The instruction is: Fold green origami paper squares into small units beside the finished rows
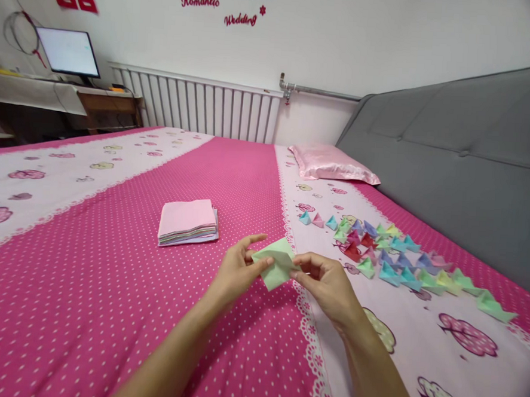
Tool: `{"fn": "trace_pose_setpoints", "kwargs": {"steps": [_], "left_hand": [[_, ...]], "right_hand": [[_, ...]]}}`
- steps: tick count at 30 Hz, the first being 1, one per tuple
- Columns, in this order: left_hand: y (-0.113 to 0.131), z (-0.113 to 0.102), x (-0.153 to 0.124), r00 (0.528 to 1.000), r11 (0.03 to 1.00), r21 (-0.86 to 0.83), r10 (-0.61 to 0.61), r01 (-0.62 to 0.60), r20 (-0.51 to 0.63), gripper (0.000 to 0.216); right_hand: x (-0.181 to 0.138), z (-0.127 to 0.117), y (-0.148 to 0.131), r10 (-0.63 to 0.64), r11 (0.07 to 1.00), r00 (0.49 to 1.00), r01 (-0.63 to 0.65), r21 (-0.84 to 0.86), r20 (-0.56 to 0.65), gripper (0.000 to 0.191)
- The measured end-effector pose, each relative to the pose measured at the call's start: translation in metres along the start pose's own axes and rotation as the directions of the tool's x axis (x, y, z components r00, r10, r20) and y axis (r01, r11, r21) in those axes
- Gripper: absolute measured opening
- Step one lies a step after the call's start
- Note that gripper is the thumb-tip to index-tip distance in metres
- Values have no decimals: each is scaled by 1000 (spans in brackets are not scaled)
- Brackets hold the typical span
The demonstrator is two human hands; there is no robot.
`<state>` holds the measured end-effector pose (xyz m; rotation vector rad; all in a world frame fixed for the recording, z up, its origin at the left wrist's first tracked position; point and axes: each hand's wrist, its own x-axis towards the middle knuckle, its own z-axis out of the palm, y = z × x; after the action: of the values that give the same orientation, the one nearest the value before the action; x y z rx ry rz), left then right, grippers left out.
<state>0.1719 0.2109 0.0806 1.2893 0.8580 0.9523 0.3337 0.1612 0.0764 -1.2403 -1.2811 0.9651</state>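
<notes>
A light green folded paper (278,271) is held up between my two hands, its outline a tilted diamond. My left hand (239,266) pinches its left side, thumb lying across the front face. At the right corner, the thumb and index finger of my right hand (325,280) close on the paper. Rows of small folded paper boats (390,273) in green, blue, purple, red, pink and yellow stand to the right of my hands. Beyond my left hand lies a stack of coloured paper sheets (188,222), pink on top.
The bed's pink dotted cover (120,285) spreads beneath everything. A pink pillow (332,162) lies at the far right, by the grey headboard (457,132). Behind the bed are a white radiator (194,101) and, at left, a desk with a monitor (68,51).
</notes>
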Motion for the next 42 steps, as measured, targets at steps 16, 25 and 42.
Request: {"fn": "trace_pose_setpoints", "kwargs": {"steps": [16, 25, 42], "left_hand": [[2, 1, -2, 962, 904, -374, -117, 205, 246, 27], [-3, -6, 4, 994, 969, -222, -107, 105, 4, 19], [2, -8, 2, 995, 970, -228, -95, 89, -15, 26]], "right_hand": [[0, 9, 2, -58, 962, 980, 105, 253, -189, 17], [-3, 7, -5, -91, 981, 996, 88, 173, 7, 7], [-4, 10, 3, -70, 987, 965, 103, -120, 254, 34]]}}
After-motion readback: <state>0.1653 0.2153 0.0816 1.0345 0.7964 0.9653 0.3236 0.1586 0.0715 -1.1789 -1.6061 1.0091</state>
